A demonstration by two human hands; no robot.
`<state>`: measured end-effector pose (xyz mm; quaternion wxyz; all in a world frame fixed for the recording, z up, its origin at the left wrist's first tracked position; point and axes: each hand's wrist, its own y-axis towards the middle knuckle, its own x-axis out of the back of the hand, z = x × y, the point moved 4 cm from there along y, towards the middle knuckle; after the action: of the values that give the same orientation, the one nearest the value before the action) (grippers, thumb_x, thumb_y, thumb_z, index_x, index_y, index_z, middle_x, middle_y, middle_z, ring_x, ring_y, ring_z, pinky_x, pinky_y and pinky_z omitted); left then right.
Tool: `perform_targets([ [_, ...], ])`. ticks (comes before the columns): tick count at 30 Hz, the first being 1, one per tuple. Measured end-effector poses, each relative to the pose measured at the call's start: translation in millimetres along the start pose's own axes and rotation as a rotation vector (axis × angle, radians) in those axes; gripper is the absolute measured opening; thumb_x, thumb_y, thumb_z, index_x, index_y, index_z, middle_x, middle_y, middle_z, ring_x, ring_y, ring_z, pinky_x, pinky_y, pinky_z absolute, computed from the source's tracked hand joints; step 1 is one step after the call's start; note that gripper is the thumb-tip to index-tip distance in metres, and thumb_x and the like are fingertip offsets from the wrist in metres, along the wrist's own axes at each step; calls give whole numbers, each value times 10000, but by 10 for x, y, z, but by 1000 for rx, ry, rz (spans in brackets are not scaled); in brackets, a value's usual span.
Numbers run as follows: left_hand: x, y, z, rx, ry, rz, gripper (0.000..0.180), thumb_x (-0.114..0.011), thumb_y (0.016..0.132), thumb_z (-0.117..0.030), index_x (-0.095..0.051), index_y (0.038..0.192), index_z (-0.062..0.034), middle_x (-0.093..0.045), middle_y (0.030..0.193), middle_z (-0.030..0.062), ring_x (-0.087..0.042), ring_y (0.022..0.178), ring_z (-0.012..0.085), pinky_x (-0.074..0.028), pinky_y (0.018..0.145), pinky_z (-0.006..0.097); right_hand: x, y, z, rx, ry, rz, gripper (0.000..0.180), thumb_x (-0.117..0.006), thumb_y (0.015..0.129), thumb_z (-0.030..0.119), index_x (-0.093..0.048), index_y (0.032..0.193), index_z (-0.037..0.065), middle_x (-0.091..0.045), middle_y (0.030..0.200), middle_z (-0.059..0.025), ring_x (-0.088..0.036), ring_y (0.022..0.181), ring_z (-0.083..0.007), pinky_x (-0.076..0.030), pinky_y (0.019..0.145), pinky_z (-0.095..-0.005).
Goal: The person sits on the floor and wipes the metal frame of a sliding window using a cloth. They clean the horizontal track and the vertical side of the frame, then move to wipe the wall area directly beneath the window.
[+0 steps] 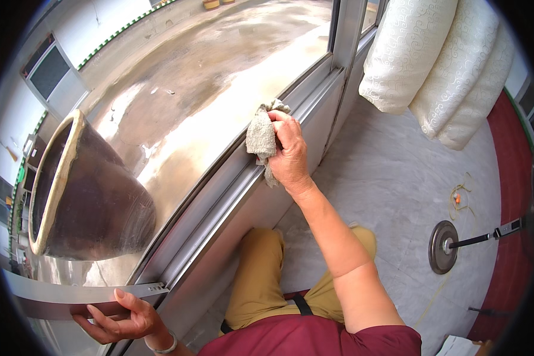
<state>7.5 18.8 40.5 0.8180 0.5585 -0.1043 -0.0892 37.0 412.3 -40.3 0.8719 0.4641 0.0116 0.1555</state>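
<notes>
Head view of a cloth at a window frame: the grey-beige cloth point(261, 135) lies bunched against the upper edge of the metal window frame point(216, 207), a loose end hanging over its inner side. The right hand point(292, 157) pinches it, fingers bent and closed on the fabric, back of the hand turned up. The right forearm runs obliquely from the lower right, elbow nearly straight, to a maroon sleeve. The left hand point(127, 317), at lower left, turns partly palm-up beside a curved-looking metal bar point(89, 293); its fingers are loosely bent and spread, with at least one tip resting against the bar. A pale bracelet point(171, 345) circles the left wrist.

Cloth folds conceal the right fingertips; the lower edge and the maroon shirt point(302, 341) cut off much of the left forearm. Beyond the frame stands a tilted-looking dark jar point(101, 190) with a pale rim. On the room side, patterned white curtains point(427, 59) leave the upper edge. Over the grey floor point(380, 160), a round disc point(442, 247) joins a black rod whose far end fades into the dark fisheye rim.
</notes>
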Motion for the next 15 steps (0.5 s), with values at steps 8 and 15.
perform_targets([
  [8, 25, 108, -130, -21, -24, -43, 434, -631, 946, -194, -511, 1320, -10, -504, 1356, 226, -572, 1179, 355, -573, 892, 419, 49, 63, -191, -7, -34, -14, 295, -719, 742, -24, -610, 1000, 69, -631, 1185, -69, -571, 1085, -275, -471, 945, -361],
  [15, 29, 67, -129, 25, -11, -51, 461, -599, 954, -310, -503, 1315, -38, -475, 1368, 263, -501, 1229, 410, -477, 935, 515, 241, 464, -742, -133, -94, -97, 383, -608, 795, -62, -601, 1165, 35, -624, 1204, -100, -588, 1152, -299, -457, 996, -351],
])
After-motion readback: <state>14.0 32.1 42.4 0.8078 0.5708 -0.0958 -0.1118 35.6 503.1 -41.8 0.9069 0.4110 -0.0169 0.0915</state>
